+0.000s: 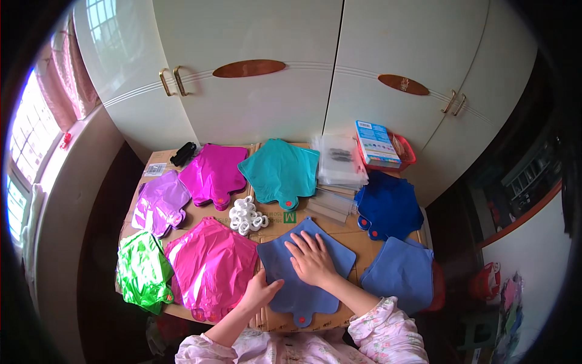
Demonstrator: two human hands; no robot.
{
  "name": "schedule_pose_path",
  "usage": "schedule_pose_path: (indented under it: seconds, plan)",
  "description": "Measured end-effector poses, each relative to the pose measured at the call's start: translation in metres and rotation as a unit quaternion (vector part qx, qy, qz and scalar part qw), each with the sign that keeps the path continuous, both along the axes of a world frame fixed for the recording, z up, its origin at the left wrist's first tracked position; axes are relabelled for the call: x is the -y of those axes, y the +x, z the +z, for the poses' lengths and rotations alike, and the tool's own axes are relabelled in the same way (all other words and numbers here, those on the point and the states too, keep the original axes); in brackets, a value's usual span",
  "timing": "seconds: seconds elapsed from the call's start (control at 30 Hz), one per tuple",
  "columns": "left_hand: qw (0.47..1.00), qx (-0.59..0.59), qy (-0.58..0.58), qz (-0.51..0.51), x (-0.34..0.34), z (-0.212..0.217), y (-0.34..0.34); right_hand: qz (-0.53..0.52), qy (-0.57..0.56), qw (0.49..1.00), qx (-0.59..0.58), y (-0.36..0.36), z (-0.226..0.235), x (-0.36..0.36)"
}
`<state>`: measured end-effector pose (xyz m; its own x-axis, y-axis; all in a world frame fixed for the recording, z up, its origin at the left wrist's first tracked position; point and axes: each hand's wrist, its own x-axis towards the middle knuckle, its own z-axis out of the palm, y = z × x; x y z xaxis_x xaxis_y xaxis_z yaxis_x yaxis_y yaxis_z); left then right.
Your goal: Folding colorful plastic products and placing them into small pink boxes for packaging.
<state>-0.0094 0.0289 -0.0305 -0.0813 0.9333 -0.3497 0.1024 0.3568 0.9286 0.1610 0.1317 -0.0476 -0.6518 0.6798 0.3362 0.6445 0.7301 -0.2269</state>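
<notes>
A flat, slate-blue star-shaped foil balloon (297,292) lies in front of me, its round tab with a red dot toward my body. My right hand (312,259) rests open on its upper part, fingers spread. At its left edge is my left hand (262,291), thumb stretched out over the foil and apart from the fingers, which are partly hidden. Just left of that hand lies a shiny pink foil balloon pile (215,261). More slate-blue balloons (400,273) lie at the right edge.
Cardboard (364,242) covers the table. Around lie green (142,270), lilac (159,200), magenta (215,173), teal (280,170) and dark blue balloons (391,203). White rings (245,215) sit mid-table; clear bags (339,159), a red basket (407,151) and a blue box (377,142) behind.
</notes>
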Motion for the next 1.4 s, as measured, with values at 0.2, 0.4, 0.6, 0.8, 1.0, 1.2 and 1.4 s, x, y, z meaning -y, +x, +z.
schedule_pose_path:
  seconds: [0.2,0.4,0.6,0.8,1.0,1.2,1.4]
  plan:
    - [0.875,-0.475,0.039,-0.087,-0.033,0.023,0.011,-0.007,-0.011,1.0,-0.002,0.002,0.008,0.001]
    - [0.877,-0.461,0.095,-0.093,-0.03,0.037,0.021,-0.008,-0.037,0.999,0.017,0.002,0.011,0.001]
    - [0.892,-0.409,0.11,-0.159,-0.04,0.029,0.034,-0.002,-0.023,1.0,-0.014,0.005,-0.003,-0.001]
    - [0.885,-0.419,0.107,-0.172,-0.039,0.018,0.039,0.001,-0.055,0.996,-0.071,0.005,-0.011,-0.005]
    - [0.87,-0.437,0.106,-0.202,-0.041,0.015,0.04,-0.018,-0.122,0.972,-0.199,0.01,-0.027,-0.016]
    - [0.87,-0.429,0.096,-0.222,-0.046,0.006,0.035,-0.009,-0.021,0.992,-0.127,0.014,0.005,-0.012]
    - [0.883,-0.412,0.081,-0.212,-0.048,0.007,0.038,0.012,-0.025,0.997,-0.071,0.028,0.01,0.0]
